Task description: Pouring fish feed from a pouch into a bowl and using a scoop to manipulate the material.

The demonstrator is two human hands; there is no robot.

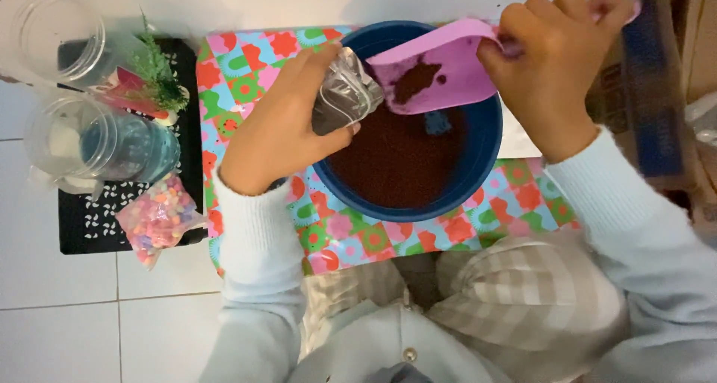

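A: How far along does the filling look?

B: Early to midway, as a judgement. The small clear plastic jar (345, 99) shows dark soil inside, though its level cannot be read. The pink plastic scoop (439, 68) carries only a small patch of brown soil near its middle, so most of that load seems already tipped out. The round blue plastic bowl (478, 155) holds plenty of reddish-brown soil, so a good deal is left to move.

A: And the hands?

B: The left hand (284, 121) is wrapped around the jar, fingers clenched on its side, tilting its mouth toward the scoop. The right hand (556, 62) is closed on the scoop's handle end.

A: Where is the jar relative to the grip and the bowl?

B: It sits fully in the left hand's grasp, over the bowl's left rim, its open mouth just beside or touching the scoop's lower edge; which of the two cannot be told.

A: Anything else around?

B: The bowl stands on a bright flower-patterned mat (246, 69). To the left, a black perforated tray (104, 218) bears two larger clear jars (97, 140), a small green plastic plant (157, 76) and a bag of multicoloured beads (158, 217), all untouched.
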